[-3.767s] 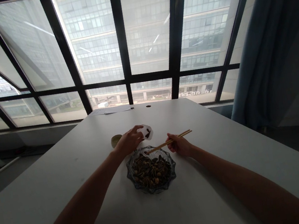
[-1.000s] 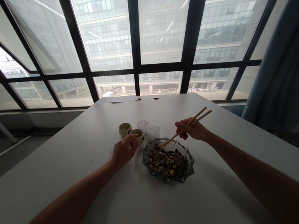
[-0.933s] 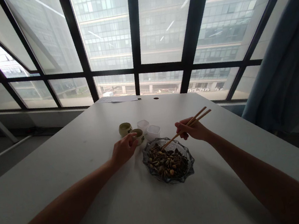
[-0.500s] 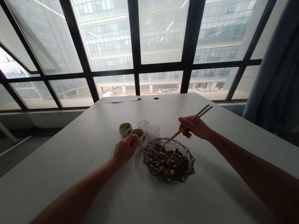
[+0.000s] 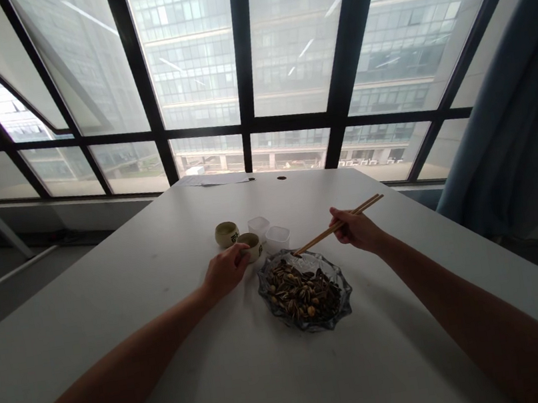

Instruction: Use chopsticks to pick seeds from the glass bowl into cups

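Note:
My left hand (image 5: 226, 268) pinches the near side of a small pale-green tea cup (image 5: 252, 249) that stands on the table. Between the fingers of my right hand (image 5: 358, 231) is a pair of wooden chopsticks (image 5: 319, 237), slanting down to the left. Their tips are over the back rim of a scalloped glass bowl (image 5: 346, 298), with a small dark piece, seemingly a seed, at the ends. Striped sunflower seeds (image 5: 297, 291) and some round tan nuts fill much of the bowl.
A second green cup (image 5: 226, 235) stands behind the held one. Two clear plastic cups (image 5: 277, 238) are just right of them. Paper sheets (image 5: 215, 179) lie at the far end of the white table (image 5: 183, 369), before the windows. A blue curtain (image 5: 495, 93) hangs at right.
My right hand has shifted slightly right, and the chopstick tips have lifted out of the seeds to the bowl's back rim. My left hand stays on the cup.

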Available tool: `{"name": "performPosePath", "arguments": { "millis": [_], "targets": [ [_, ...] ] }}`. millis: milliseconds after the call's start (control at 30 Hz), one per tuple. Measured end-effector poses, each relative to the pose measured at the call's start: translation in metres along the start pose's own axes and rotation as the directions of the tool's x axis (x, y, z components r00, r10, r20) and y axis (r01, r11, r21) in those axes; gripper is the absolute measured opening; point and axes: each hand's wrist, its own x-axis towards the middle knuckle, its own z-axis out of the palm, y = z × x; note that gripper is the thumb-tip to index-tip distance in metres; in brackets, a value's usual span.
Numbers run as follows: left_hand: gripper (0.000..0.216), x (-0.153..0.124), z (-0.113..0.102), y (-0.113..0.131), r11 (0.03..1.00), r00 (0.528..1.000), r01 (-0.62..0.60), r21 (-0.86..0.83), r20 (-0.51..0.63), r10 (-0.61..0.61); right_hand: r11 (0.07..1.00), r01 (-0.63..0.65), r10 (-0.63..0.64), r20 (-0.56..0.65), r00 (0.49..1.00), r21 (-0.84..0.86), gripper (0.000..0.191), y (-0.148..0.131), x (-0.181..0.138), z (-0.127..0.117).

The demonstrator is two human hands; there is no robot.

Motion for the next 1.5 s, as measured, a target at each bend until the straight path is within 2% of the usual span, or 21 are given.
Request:
{"name": "performPosePath", "arguments": {
  "millis": [467,567,700,767,867,1000,1133,1367,1500],
  "targets": [
    [0.024,0.000,-0.002,0.001,0.999,0.999,-0.023,0.026,-0.022,0.023,0.997,-0.051,0.050,0.019,0.999,0.056,0.041,0.006,0.002,-0.003],
    [0.025,0.001,-0.009,0.004,0.987,0.986,-0.143,0.070,-0.080,0.148,0.986,-0.109,0.104,0.047,0.993,0.123,0.041,0.018,0.001,-0.002],
    [0.022,0.010,-0.018,0.015,0.938,0.937,-0.312,0.151,-0.114,0.330,0.960,-0.211,0.192,0.116,0.975,0.182,0.042,0.037,0.000,0.001],
    [0.021,0.018,-0.018,0.023,0.921,0.926,-0.354,0.161,-0.077,0.370,0.957,-0.221,0.197,0.141,0.970,0.188,0.042,0.043,0.000,0.002],
    [0.022,0.035,-0.012,0.035,0.903,0.920,-0.391,0.176,0.048,0.389,0.960,-0.200,0.173,0.142,0.975,0.199,0.041,0.048,0.000,0.001],
    [0.025,0.058,-0.001,0.051,0.905,0.930,-0.347,0.247,0.218,0.297,0.961,-0.194,0.168,0.141,0.976,0.197,0.040,0.049,0.000,0.000],
    [0.023,0.073,0.004,0.060,0.906,0.927,-0.302,0.296,0.311,0.207,0.953,-0.206,0.180,0.132,0.975,0.222,0.043,0.049,0.000,0.001],
    [0.014,0.077,0.009,0.056,0.877,0.933,-0.301,0.374,0.305,0.190,0.941,-0.242,0.218,0.126,0.968,0.236,0.043,0.051,0.003,0.001],
    [0.010,0.077,0.005,0.056,0.853,0.915,-0.395,0.340,0.225,0.334,0.942,-0.238,0.210,0.138,0.968,0.238,0.042,0.053,0.004,-0.001]
  ]
}}
